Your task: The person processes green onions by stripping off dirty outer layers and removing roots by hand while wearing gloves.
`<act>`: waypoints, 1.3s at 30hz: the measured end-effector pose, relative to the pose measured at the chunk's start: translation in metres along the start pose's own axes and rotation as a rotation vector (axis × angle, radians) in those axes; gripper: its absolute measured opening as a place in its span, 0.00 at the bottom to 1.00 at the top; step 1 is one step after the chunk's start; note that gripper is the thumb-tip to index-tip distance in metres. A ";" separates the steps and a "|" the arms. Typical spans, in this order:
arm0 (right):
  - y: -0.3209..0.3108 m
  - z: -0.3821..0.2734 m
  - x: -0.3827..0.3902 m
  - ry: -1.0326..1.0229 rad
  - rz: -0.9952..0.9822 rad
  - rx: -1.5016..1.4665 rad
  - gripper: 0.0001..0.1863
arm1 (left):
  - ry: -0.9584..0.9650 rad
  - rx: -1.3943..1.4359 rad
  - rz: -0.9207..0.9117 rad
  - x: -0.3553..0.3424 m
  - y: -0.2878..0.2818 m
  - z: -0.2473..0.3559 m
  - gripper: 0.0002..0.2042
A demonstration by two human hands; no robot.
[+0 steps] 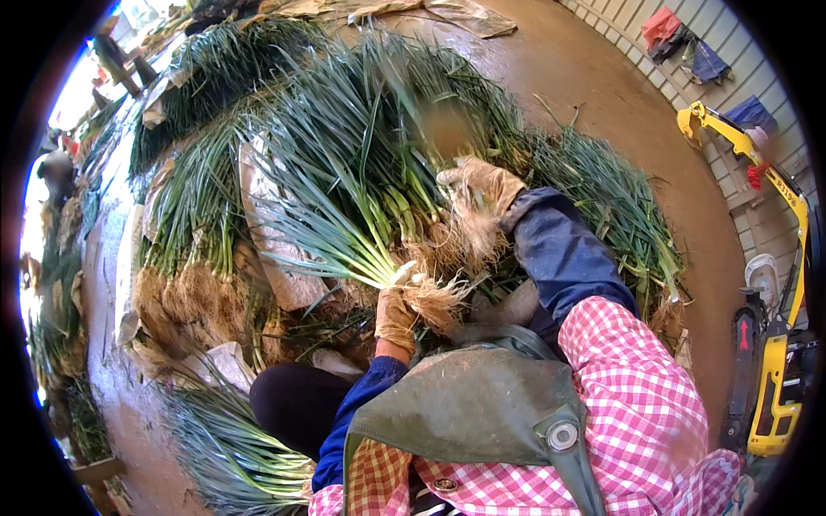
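Note:
My left hand [397, 316], in a tan work glove, is closed around the base of a small bunch of green onions [366, 262]. Their long leaves fan out to the upper left, and pale stringy roots [436, 301] stick out on the right of the hand. My right hand [486, 185], gloved too, reaches to the front of a large heap of green onions [344, 129]. Its fingers are curled at the lower stalks, with a tuft of roots [475, 225] hanging just below. The leaves partly hide what the fingers grip.
More green onions lie in bundles at the left [194, 206], lower left [232, 443] and right [615, 198]. A pale sack [271, 232] lies between heaps. A yellow mini excavator [779, 370] stands at the far right. People [116, 56] are at the upper left.

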State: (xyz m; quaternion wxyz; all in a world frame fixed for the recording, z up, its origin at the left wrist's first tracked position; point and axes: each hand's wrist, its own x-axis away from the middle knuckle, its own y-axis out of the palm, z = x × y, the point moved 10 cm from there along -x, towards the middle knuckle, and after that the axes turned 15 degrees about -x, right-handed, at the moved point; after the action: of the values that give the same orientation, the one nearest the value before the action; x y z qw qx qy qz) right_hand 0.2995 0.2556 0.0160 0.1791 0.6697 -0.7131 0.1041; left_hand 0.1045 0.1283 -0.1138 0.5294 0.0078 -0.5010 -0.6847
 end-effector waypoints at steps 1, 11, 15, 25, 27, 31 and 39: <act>-0.022 0.018 0.001 0.021 -0.060 -0.149 0.10 | -0.026 -0.017 -0.079 -0.005 0.012 -0.011 0.11; 0.080 0.120 0.029 -0.030 -0.172 -0.162 0.17 | -0.041 -0.033 0.029 0.008 0.007 -0.015 0.08; 0.081 0.116 0.040 -0.110 -0.098 0.135 0.19 | -0.038 0.016 0.089 -0.012 -0.022 -0.026 0.06; 0.092 0.070 0.117 -0.027 -0.208 -0.223 0.13 | 0.079 0.019 -0.018 -0.020 -0.018 -0.017 0.10; 0.096 0.042 0.135 -0.084 -0.183 -0.283 0.12 | 0.107 -0.053 -0.014 -0.018 -0.021 -0.012 0.10; 0.087 0.005 0.146 -0.184 -0.244 -0.588 0.12 | 0.073 -0.035 0.146 -0.009 -0.023 -0.019 0.10; 0.038 0.077 0.044 0.139 -0.080 -0.179 0.13 | 0.084 -0.077 0.251 -0.016 -0.041 -0.015 0.06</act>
State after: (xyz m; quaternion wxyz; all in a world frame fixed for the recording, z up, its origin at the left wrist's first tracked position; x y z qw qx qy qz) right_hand 0.2507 0.1888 -0.0331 0.2913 0.6699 -0.6783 0.0791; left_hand 0.0901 0.1274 -0.1580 0.6312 -0.0465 -0.4486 -0.6310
